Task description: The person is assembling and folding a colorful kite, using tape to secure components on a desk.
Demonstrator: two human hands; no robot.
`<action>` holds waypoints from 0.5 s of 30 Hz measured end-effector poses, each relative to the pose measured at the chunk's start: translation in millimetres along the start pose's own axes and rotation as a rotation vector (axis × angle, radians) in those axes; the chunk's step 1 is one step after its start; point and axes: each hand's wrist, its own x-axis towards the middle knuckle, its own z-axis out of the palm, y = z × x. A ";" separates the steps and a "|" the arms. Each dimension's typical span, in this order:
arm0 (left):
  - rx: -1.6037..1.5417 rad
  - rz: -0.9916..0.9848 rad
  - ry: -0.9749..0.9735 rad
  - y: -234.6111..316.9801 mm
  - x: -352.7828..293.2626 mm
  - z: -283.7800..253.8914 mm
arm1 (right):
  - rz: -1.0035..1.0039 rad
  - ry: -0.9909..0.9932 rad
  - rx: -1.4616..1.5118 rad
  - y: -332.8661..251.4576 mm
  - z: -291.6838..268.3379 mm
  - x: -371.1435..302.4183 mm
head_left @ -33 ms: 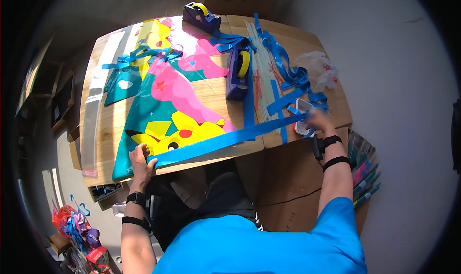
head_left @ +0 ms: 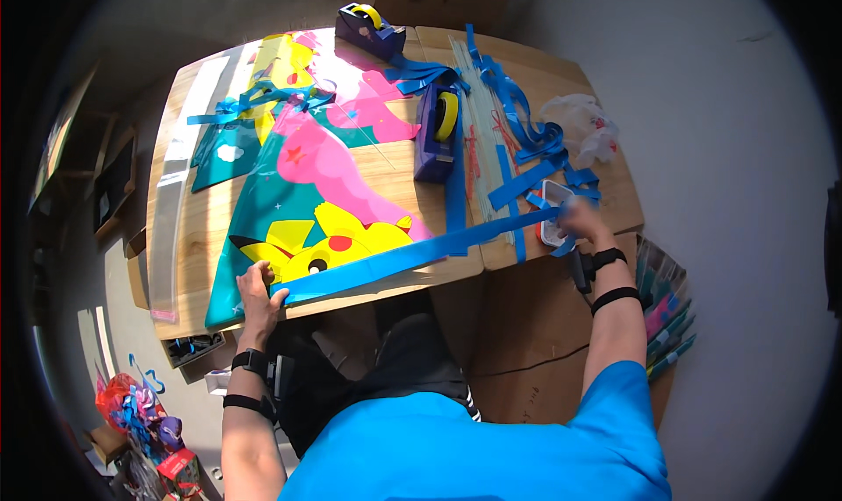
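A long blue strip (head_left: 412, 257) is stretched taut along the front edge of a wooden table (head_left: 189, 238). My left hand (head_left: 260, 295) pins its left end down on the lower corner of a teal, pink and yellow cartoon kite sheet (head_left: 307, 185). At the table's right end my right hand (head_left: 579, 218) grips the strip's other end, just beside a small white and red object (head_left: 551, 211). A purple tape dispenser (head_left: 436, 132) with a yellow roll stands behind the strip's middle.
A second purple dispenser (head_left: 368, 23) sits at the far edge. Loose blue strips (head_left: 526, 137), thin sticks (head_left: 482, 97) and a white plastic bag (head_left: 583, 128) lie at the right. A clear plastic sleeve (head_left: 175, 194) lies along the left. Coloured packets (head_left: 667, 317) rest on the floor.
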 end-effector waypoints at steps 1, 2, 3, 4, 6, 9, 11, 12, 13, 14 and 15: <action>-0.002 0.004 0.002 0.3 0.7 0.9 | 0.034 0.016 0.034 -4.5 1.9 -2.6; 0.001 0.008 0.001 0.1 0.7 0.5 | 0.070 0.029 0.072 -14.8 7.6 -11.0; 0.010 0.003 -0.004 0.0 1.0 0.1 | 0.106 0.039 0.109 -24.4 13.6 -17.7; 0.021 -0.013 -0.007 1.1 0.8 -0.1 | 0.076 0.004 -0.048 -31.6 18.2 -19.3; 0.006 -0.009 -0.005 2.4 2.5 2.0 | 0.022 -0.049 -0.357 -51.3 20.8 -27.9; -0.011 -0.018 -0.016 0.7 2.3 1.7 | 0.013 -0.084 -0.446 -79.0 32.0 -32.3; -0.020 -0.017 -0.010 -0.7 1.9 3.2 | -0.030 -0.145 -0.509 -100.4 36.4 -37.9; -0.022 -0.020 -0.003 -1.7 0.9 3.1 | -0.058 -0.210 -0.521 -117.4 38.8 -43.1; -0.022 -0.027 -0.005 -2.8 0.5 3.4 | -0.085 -0.274 -0.533 -134.7 41.9 -48.9; -0.028 -0.020 -0.004 -2.4 1.9 4.8 | -0.108 -0.334 -0.544 -148.9 47.1 -55.9; -0.027 -0.019 -0.002 -2.5 1.3 4.4 | -0.130 -0.386 -0.460 -160.2 58.8 -60.4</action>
